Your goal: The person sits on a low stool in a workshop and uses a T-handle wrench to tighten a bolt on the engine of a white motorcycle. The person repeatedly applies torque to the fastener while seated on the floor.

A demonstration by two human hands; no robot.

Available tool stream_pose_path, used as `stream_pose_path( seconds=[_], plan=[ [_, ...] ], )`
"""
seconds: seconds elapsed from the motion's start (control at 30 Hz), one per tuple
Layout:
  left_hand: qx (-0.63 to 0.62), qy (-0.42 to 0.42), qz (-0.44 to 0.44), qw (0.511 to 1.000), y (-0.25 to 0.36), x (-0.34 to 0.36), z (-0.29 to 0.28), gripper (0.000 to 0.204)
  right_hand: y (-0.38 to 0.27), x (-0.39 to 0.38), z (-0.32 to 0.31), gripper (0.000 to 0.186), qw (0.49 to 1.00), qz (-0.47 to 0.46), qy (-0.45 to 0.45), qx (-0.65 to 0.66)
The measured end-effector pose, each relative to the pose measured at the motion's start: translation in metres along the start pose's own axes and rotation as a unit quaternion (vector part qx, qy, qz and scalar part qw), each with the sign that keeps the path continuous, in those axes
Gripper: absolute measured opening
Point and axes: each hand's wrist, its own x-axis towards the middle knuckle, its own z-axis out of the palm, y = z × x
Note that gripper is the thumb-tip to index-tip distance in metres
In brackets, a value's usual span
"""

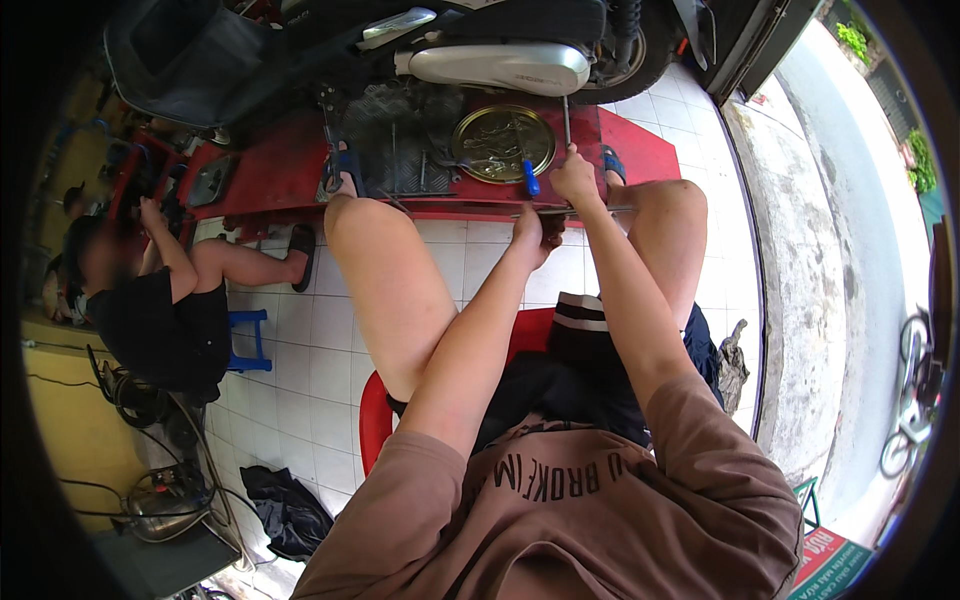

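Note:
A long metal T-handle wrench (567,125) reaches up to the lower edge of the scooter's silver engine cover (505,70). My right hand (575,178) is closed around its shaft. Lower down, my left hand (538,237) is closed at the crossbar, with its fingers partly hidden. Left of my right hand, a blue-handled screwdriver (531,178) lies over the rim of a round gold tray (457,160). Small metal parts lie in this tray, too small to name.
The scooter stands over a low red platform (650,160), with several tools on its metal plate (375,150). At left a person (150,310) sits on a blue stool (250,340). Black cloth (285,510) and cables lie on the tiled floor. A street (850,150) runs along the right.

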Motion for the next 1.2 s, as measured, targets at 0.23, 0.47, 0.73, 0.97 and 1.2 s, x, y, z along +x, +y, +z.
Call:
stream_pose_path(
  seconds=[0.23, 0.47, 0.73, 0.97, 1.2],
  plan=[
    [-0.251, 0.009, 0.007, 0.968, 0.031, 0.001, -0.013, 0.058, -0.006, 0.035, -0.048, 0.017, 0.83, 0.129, -0.455, 0.296],
    [-0.021, 0.11, -0.008, 0.994, 0.037, -0.024, 0.011, 0.05, 0.021, 0.041, 0.004, 0.017, 0.812, 0.104, -0.412, 0.4],
    [0.506, 0.506, 0.222, 0.662, -0.013, -0.006, -0.028, 0.066, -0.008, 0.003, -0.004, 0.02, 0.868, 0.141, -0.272, 0.39],
    [0.477, 0.097, 0.193, 0.852, -0.008, -0.042, -0.002, 0.027, 0.006, 0.018, -0.002, 0.014, 0.856, 0.148, -0.263, 0.42],
    [0.554, 0.043, 0.53, 0.641, 0.007, -0.08, 0.04, 0.019, 0.001, 0.029, -0.019, 0.011, 0.78, 0.181, -0.376, 0.466]
  ],
)
